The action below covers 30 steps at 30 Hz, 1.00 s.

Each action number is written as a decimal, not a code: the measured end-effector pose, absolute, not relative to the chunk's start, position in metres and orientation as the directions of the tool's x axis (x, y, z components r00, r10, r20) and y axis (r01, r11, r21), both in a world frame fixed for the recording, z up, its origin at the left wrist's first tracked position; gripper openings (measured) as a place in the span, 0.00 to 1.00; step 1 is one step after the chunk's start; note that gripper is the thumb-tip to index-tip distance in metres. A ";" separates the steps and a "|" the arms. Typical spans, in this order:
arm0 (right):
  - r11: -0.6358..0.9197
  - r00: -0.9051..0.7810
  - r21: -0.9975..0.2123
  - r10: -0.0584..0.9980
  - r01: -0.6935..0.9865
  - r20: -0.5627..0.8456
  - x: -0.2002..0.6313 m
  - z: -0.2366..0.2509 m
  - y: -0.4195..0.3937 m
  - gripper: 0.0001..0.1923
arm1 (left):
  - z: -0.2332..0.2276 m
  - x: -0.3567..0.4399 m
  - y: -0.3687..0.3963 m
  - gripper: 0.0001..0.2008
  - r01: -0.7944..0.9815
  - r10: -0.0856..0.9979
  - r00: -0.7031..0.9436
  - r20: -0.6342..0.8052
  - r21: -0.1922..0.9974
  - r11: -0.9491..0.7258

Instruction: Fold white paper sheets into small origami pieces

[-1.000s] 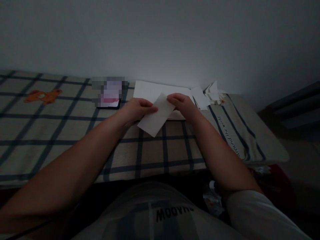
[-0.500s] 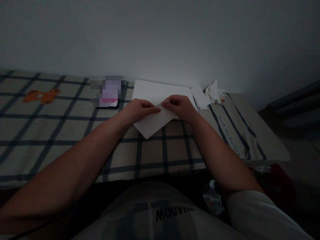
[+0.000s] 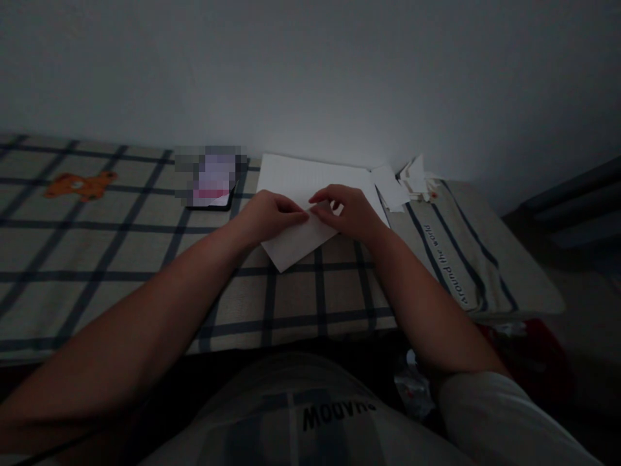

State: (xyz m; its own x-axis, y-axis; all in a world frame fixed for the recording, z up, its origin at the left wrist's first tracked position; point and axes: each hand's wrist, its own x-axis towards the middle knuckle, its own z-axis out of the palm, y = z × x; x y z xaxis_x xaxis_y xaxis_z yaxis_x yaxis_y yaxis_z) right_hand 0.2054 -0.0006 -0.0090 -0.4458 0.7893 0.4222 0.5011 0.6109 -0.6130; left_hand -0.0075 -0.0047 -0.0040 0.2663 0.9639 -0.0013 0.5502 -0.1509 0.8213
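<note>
1. Folded paper sheet (image 3: 295, 241) lies on the checked cloth (image 3: 145, 259) covering the surface, centre.
2. Left hand (image 3: 269, 213) and right hand (image 3: 349, 210) rest on its far edge, fingertips nearly meeting.
3. Behind them, a paper stack (image 3: 301, 175) against the wall (image 3: 310, 65).
4. Phone (image 3: 211, 184) left of the stack.
5. Paper scraps (image 3: 405, 181) right of the stack.

The room was dim. A bare pale wall (image 3: 310, 71) rose just beyond the hands, and under them lay a checked cloth (image 3: 121, 259) with dark stripes. Shadowy floor (image 3: 582, 272) showed well off to the right.
</note>
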 end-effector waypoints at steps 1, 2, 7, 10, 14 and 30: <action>0.668 -0.487 -0.544 0.744 0.509 0.458 0.204 -0.009 -0.001 0.08 | -0.004 -0.007 -0.005 0.10 0.570 0.957 0.290 0.013 0.801 -0.183; 0.714 -0.527 -0.478 0.700 0.511 0.483 0.203 -0.008 -0.002 0.08 | -0.003 -0.007 -0.006 0.10 0.584 0.951 0.308 0.026 0.784 -0.210; 0.798 -0.655 -0.225 0.591 0.559 0.470 0.197 -0.007 -0.005 0.09 | -0.002 -0.007 -0.006 0.11 0.640 0.944 0.330 0.026 0.728 -0.244; 0.786 -0.680 -0.091 0.581 0.612 0.447 0.195 -0.007 -0.008 0.09 | -0.001 -0.008 -0.004 0.11 0.689 0.934 0.357 -0.017 0.680 -0.251; 0.782 -0.725 0.032 0.561 0.623 0.398 0.192 -0.005 -0.011 0.10 | -0.001 -0.008 -0.002 0.13 0.713 0.922 0.383 -0.054 0.652 -0.258; 0.728 -0.660 -0.014 0.630 0.686 0.409 0.183 -0.006 -0.015 0.08 | 0.001 -0.007 -0.004 0.11 0.698 0.899 0.431 -0.075 0.660 -0.280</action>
